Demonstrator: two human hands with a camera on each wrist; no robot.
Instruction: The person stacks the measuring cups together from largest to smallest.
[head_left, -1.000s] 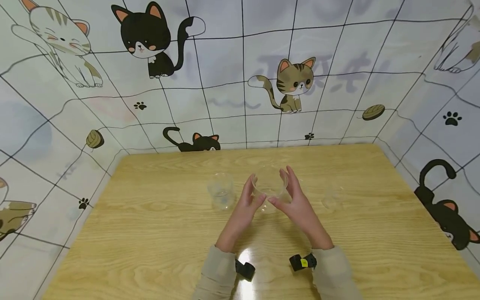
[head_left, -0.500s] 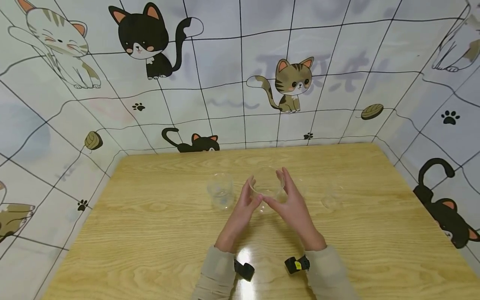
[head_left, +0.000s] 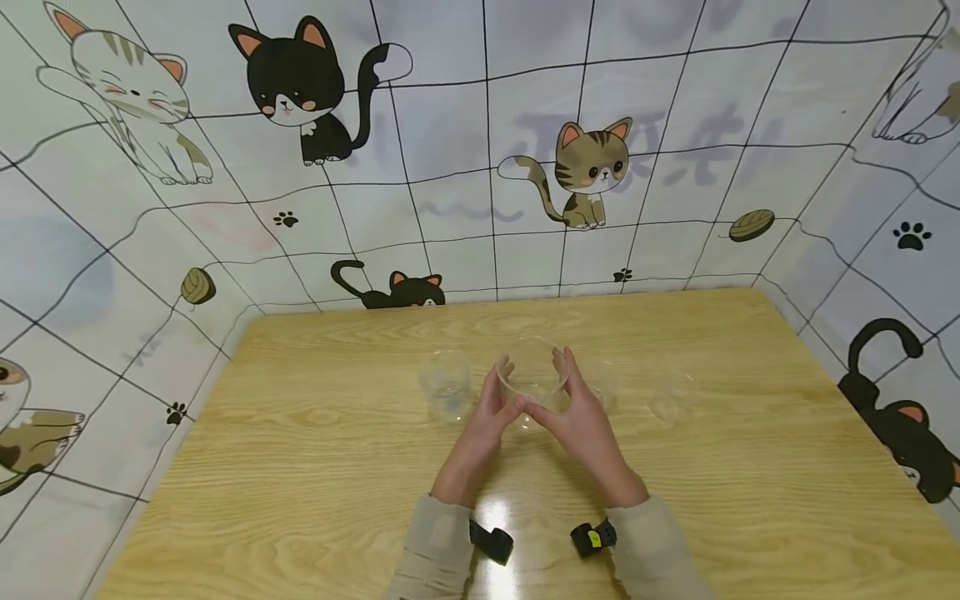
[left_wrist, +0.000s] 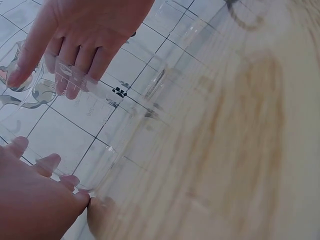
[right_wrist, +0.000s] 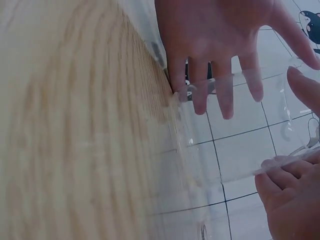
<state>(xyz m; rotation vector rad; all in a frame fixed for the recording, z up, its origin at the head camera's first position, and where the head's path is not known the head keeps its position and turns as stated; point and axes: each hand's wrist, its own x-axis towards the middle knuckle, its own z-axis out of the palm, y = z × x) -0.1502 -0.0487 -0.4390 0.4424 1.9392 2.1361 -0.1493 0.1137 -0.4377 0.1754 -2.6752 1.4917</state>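
Note:
A wide, clear beaker (head_left: 534, 360) stands upright at the middle of the wooden table, between both hands. My left hand (head_left: 487, 421) holds its left side, and my right hand (head_left: 576, 423) holds the right side. Both thumbs meet at the front of the beaker while the other fingers spread along its walls. Printed scale marks on the beaker (left_wrist: 75, 75) show in the left wrist view, where its base is close over the table. Through the clear wall in the right wrist view, the fingers of the right hand (right_wrist: 210, 40) reach along the beaker.
Left of the hands is another clear vessel (head_left: 447, 390) with what looks like clear liquid low inside. Right of them are a faint clear vessel (head_left: 604, 385) and a further small one (head_left: 667, 402). A cat-printed cloth (head_left: 450, 225) surrounds the table (head_left: 315, 483).
The right hand has shifted left, and the thumbs have come together at the front of the beaker. The beaker has moved slightly left, uncovering more of the clear vessel behind the right hand.

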